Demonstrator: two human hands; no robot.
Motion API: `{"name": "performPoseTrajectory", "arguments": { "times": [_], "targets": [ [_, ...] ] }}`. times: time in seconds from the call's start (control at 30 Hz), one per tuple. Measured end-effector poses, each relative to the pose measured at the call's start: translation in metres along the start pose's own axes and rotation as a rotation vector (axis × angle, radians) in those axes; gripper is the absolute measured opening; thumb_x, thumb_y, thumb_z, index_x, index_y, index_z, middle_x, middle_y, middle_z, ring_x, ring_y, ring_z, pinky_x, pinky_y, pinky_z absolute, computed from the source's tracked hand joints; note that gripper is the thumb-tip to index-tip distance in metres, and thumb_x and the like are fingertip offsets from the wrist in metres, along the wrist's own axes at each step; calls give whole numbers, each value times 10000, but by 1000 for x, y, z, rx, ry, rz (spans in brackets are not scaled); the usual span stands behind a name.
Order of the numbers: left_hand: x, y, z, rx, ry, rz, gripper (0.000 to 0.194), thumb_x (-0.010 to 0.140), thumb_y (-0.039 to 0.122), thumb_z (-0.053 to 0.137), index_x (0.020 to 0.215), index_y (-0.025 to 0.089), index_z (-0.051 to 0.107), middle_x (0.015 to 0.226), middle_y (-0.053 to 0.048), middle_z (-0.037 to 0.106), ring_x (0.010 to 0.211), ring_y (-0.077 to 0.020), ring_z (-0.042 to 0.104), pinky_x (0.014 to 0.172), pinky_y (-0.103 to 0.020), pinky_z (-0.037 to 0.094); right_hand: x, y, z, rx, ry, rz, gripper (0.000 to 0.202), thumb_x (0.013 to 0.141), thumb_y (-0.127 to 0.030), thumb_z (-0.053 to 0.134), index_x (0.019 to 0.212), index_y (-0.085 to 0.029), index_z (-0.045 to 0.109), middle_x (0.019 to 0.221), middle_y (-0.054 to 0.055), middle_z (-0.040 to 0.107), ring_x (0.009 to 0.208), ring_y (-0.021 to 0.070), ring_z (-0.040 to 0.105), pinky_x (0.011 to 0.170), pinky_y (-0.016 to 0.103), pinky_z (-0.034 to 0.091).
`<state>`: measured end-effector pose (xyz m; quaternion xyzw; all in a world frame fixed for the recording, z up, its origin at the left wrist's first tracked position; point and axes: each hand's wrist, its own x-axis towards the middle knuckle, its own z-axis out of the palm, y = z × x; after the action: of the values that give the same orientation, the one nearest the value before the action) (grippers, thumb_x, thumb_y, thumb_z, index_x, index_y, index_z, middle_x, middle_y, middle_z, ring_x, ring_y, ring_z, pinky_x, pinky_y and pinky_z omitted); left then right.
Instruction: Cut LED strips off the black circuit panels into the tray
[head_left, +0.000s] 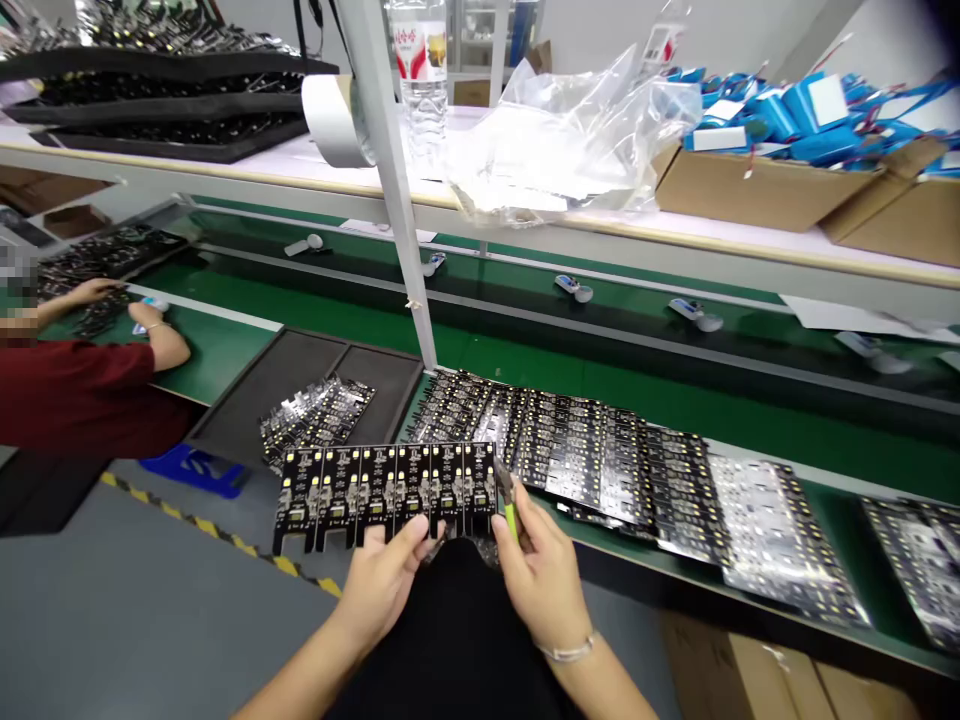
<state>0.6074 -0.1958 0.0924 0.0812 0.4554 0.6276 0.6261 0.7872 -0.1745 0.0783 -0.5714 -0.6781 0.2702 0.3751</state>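
My left hand (390, 570) is closed on the lower edge of a black circuit board panel (379, 490), thumb in front. The panel is a row of several joined boards with white and yellow components and prongs along its bottom. My right hand (544, 570) is wrapped round a pair of pliers (510, 510) with a lime-green handle. The dark jaws lie at the panel's right end, and the right thumb is by its lower corner. Whether the jaws grip the board cannot be made out. The fingers behind the panel are hidden.
Overlapping circuit board panels (592, 450) line the green bench to the right. Loose boards (319, 415) lie in a black tray (240, 385) at left. A co-worker's sleeve (82, 390) is farther left. Above, the shelf holds a bottle (424, 90) and a box (765, 185) of blue packs.
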Motion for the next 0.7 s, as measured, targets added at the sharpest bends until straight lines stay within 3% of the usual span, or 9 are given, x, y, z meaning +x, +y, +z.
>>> {"name": "performPoseTrajectory", "arguments": {
  "times": [0.1,0.23,0.4,0.53,0.6,0.7],
  "targets": [
    [-1,-4,1,2,-29,9,243,664,200,826,773,182,610,803,-25,740,877,-240,726,818,-383,622,0,1,1,-128,19,19,543,919,-381,499,1417,-179,426,1097,154,672,1001,274,650,897,430,537],
    [2,-5,-1,-36,46,71,307,631,147,845,759,201,571,778,12,733,849,-228,731,806,-388,627,3,8,0,126,-182,-56,483,930,-350,490,1391,-207,457,1262,107,622,1142,226,602,990,361,495],
    [6,-8,-3,-43,53,90,292,652,166,836,775,176,571,789,-10,731,857,-212,727,829,-355,620,0,16,1,-152,-95,-38,525,919,-346,487,1423,-215,413,1096,123,666,961,248,659,875,410,548],
    [9,-7,-3,-67,117,129,346,636,144,840,761,194,521,786,-10,731,854,-214,729,798,-335,624,-2,19,4,32,-255,-103,474,932,-311,474,1400,-248,433,1271,82,617,1140,206,600,980,327,495],
    [12,-6,-3,-54,141,138,363,634,128,836,771,200,507,792,-12,730,843,-217,731,767,-331,630,-6,19,8,-97,-239,-92,476,943,-305,442,1414,-243,412,1218,94,637,1085,223,622,944,355,510],
    [21,-4,-9,-10,156,166,330,654,135,821,816,194,540,820,-16,723,840,-203,728,760,-314,626,-12,19,17,-417,-198,-86,506,944,-315,411,1440,-222,376,1000,111,663,848,238,658,780,365,536]
  ]
}}
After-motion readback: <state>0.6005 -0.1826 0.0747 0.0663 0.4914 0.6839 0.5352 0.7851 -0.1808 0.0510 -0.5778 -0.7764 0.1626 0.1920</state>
